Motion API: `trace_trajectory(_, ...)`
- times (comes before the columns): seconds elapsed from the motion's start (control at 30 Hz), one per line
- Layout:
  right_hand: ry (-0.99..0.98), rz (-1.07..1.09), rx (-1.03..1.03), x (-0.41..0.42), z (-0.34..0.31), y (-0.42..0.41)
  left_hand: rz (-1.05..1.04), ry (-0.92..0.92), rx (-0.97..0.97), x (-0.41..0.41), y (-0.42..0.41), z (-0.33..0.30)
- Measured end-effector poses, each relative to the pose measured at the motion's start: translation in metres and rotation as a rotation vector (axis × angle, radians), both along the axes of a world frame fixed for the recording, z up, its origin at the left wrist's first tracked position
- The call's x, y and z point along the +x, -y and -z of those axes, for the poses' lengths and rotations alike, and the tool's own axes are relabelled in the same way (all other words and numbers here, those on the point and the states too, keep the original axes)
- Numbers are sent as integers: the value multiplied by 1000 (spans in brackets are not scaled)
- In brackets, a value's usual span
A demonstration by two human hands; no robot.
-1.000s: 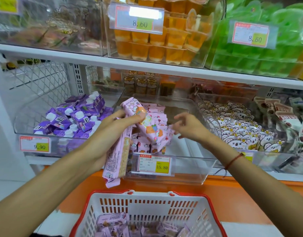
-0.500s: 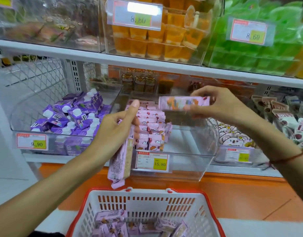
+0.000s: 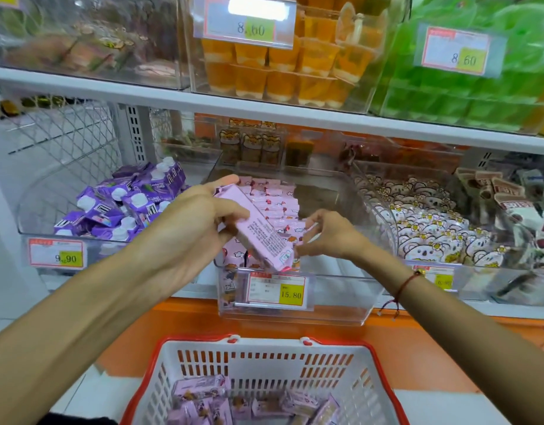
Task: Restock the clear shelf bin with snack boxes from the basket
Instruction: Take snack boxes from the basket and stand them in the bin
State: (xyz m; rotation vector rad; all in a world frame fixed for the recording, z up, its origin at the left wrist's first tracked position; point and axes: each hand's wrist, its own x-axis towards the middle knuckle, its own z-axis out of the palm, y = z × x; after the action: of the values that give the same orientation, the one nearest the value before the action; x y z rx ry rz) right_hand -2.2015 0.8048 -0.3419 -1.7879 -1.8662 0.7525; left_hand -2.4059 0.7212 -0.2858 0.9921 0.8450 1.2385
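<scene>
— What's in the left hand (image 3: 187,223)?
— A pink box (image 3: 258,228), printed side up, tilted so its far end is high and its near end dips over the front edge of the bin (image 3: 335,305). The fingers (image 3: 230,210) are clenched round its upper half.

— And the right hand (image 3: 329,234)?
— Inside the bin, low, just beside the near end of that box. Its fingers are curled onto the pink boxes already stacked there; whether they grip one, I cannot tell.

— Where do the stacked boxes (image 3: 276,197) sit?
— Along the left side of the bin, in a row from back to front. The right side shows bare clear floor.

— The bin itself?
— On the lower shelf (image 3: 448,308), middle, with a tag (image 3: 276,291) reading 15.80 on its front wall. Purple packs (image 3: 126,204) fill the bin to its left, white bear packs (image 3: 424,231) the one to its right.

— The basket (image 3: 264,351)?
— Below the shelf's front edge, white with a red rim, more pink boxes (image 3: 252,403) lying loose in its bottom.
</scene>
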Motion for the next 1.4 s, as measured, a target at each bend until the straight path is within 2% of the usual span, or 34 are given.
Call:
trace_trajectory(0.27,-449,-3,-273,1,-4,5,-145,10,-6,2,-10,11)
trace_trajectory(0.37,-397,-61,-318,13,-9,13,-197,-45,-22,6,-18,17)
trace_trajectory(0.47,-390,-34,-163,18,-17,20,-217,-22,-26,14,-24,18)
trace_trajectory(0.53,-549,1,-23,19,-29,28,-236,47,-41,25,-26,15)
trace_trajectory(0.6,-716,-73,-21,15,-43,39,-254,72,-46,40,-27,13)
trace_trajectory(0.67,-748,-192,28,10,-50,51,-215,44,-11,56,-26,13)
trace_trajectory(0.73,-717,-228,159,10,-53,59,-216,-123,87,64,-26,17)
trace_trajectory(0.8,-656,-188,275,21,-59,61,-336,-424,309,51,-26,26)
trace_trajectory(0.87,-377,-94,350,37,-68,55,-501,-631,544,25,-25,35)
trace_trajectory(0.9,-192,-70,339,42,-72,51,-572,-681,589,12,-25,41)
trace_trajectory(0.97,54,-125,219,39,-73,42,-605,-704,514,-6,-27,52)
trace_trajectory(1.07,286,-248,54,17,-55,33,-420,-639,289,-8,-30,62)
trace_trajectory(1.13,379,-253,47,3,-37,27,-351,-627,266,-7,-31,70)
trace_trajectory(1.23,403,-153,69,-8,-10,24,-364,-580,278,-8,-30,74)
trace_trajectory(1.4,222,-70,-94,-9,-3,24,-372,-554,207,-6,-28,78)
